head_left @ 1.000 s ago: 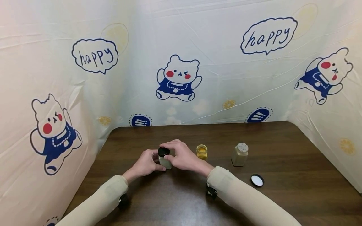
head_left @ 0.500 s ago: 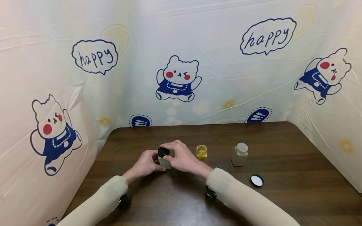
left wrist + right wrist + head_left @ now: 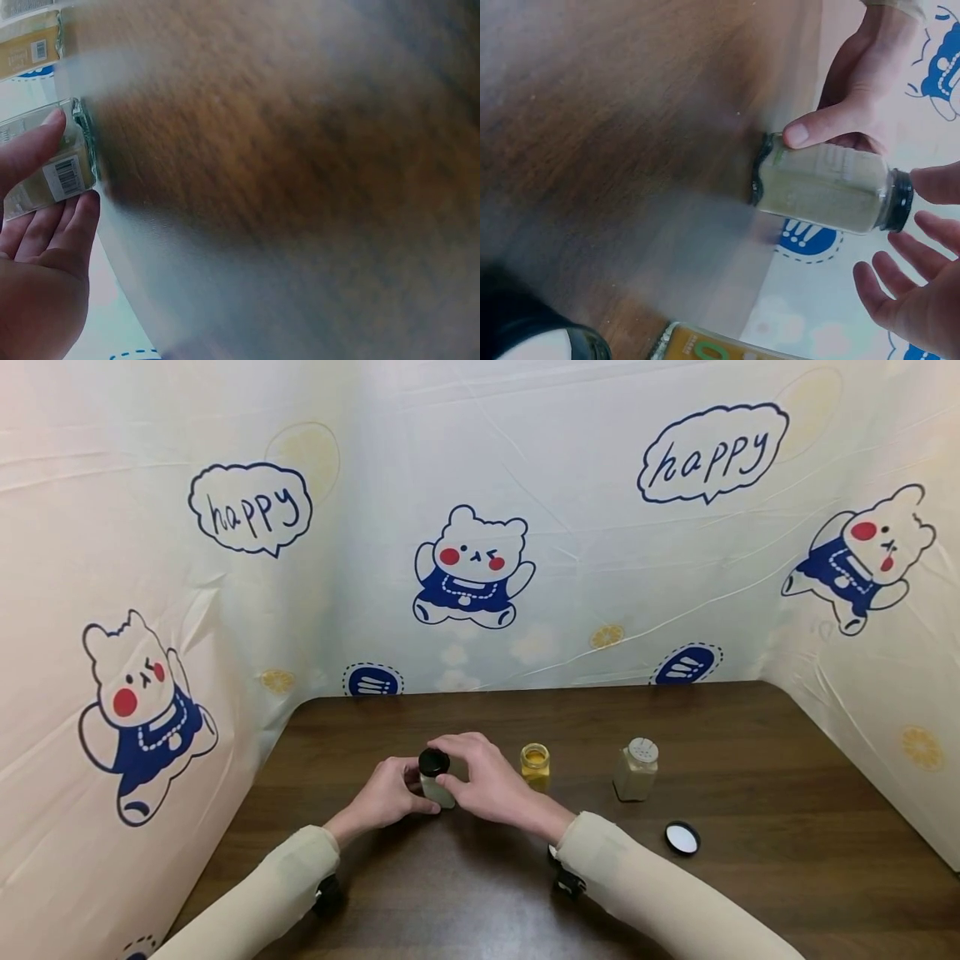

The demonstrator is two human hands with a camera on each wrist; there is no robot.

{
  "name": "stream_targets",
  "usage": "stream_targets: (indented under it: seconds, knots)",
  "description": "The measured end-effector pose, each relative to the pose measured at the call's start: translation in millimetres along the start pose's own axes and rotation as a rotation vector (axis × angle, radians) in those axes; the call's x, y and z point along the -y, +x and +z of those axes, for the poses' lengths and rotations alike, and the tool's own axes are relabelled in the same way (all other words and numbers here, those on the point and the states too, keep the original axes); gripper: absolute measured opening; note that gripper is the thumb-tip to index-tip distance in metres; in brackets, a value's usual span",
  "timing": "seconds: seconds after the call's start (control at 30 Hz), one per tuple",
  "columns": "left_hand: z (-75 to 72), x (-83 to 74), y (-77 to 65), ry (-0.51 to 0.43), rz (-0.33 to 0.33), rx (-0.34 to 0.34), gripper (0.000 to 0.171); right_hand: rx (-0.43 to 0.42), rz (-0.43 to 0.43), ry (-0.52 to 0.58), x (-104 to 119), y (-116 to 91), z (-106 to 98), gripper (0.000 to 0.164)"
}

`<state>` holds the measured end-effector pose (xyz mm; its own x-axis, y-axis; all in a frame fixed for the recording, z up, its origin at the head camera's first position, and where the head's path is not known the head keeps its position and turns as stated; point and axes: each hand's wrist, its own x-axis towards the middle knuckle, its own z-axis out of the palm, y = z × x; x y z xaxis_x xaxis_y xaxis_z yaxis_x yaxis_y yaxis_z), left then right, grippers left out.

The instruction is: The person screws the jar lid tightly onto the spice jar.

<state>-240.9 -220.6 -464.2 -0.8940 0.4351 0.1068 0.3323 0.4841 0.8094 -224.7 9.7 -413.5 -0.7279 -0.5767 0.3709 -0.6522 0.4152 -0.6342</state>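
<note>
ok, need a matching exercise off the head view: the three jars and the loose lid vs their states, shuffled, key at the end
Things
1. Leftmost jar
2. Middle jar
3. Rightmost jar
4. Loose lid

States
A. White inside facing up
B. Perforated pale top showing
C. Black lid on top, body held by the left hand
D. Yellow contents, no black lid on it

Pairs: 1-C, 2-D, 3-B, 4-A
</note>
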Motion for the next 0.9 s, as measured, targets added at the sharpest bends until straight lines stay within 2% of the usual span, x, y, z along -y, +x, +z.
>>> stream_targets:
  seconds: [0.13, 0.4, 0.73, 0.9]
  knots:
    - [0.0, -2.0, -0.4, -0.005, 0.000, 0.002, 0.052, -0.026, -0.032, 0.007, 3, -6, -5, 0.043]
    - [0.4, -4.1, -1.1, -0.054, 0.008, 0.007, 0.056, -0.031, -0.024, 0.053, 13, -23, -15, 0.041]
    - [0.2, -1.1, -1.0, -0.033, -0.019, -0.004, 0.056, -0.041, -0.048, 0.068, 21, -40, -29, 0.042]
    - [1.2, -1.1, 0.3, -0.037, -0.023, 0.000, 0.056, -0.050, -0.007, 0.072, 20, -49, -36, 0.042]
